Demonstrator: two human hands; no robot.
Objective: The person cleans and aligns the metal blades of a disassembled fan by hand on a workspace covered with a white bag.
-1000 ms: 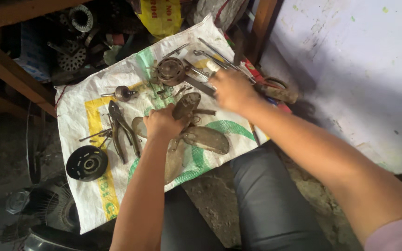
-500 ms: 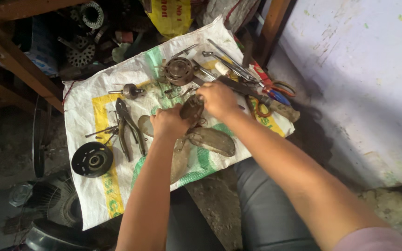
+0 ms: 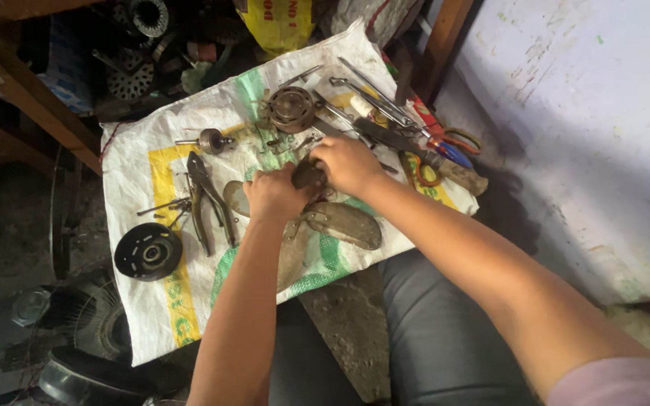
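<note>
While both hands' fingers [image 3: 317, 162] grip (tightly), fan hub [image 3: 308, 174] sits between.

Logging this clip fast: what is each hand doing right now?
Left hand: closed on the dark metal part.
Right hand: closed on the same metal part, from the other side.

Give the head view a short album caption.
Both hands, left hand and right hand, grip a small dark metal part over a tool-strewn woven sack.

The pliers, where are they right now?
In the head view, the pliers lie on the white sack, left of the left hand and just right of the black pulley.
</note>
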